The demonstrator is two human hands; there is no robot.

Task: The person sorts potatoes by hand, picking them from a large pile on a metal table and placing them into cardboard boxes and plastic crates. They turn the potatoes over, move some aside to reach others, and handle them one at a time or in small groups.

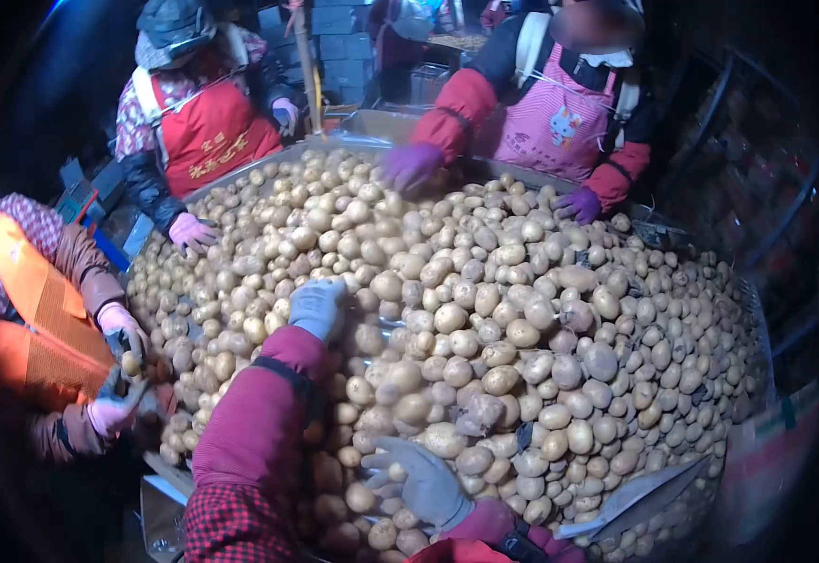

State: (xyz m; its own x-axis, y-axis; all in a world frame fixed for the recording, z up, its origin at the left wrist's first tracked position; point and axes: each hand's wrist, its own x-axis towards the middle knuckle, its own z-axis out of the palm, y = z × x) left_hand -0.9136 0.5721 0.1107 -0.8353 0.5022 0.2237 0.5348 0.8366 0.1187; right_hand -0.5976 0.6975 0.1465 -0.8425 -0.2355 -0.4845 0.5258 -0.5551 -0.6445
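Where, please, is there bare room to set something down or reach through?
Only slim gaps show among potatoes between the left hand and right hand, likely too tight for setting down; a hand might pass above. Potatoes crowd the right side.

Cool, bluish-white light falls brightest on the wide heap of round tan potatoes (522,333) at the centre, while the surroundings sink toward black, notably at 3 and 8 o'clock. The person's left hand in a pale grey glove (318,305) looks slightly washed out. Motion smears some potatoes from the centre toward 6 o'clock, and a co-worker's hand in a bright purple glove (414,166) at 12 o'clock. Blue-white glare flecks the top edge at 10 and 12 o'clock. Rounded vignetting swallows the corners; the wide lens bends outlines near the rim.
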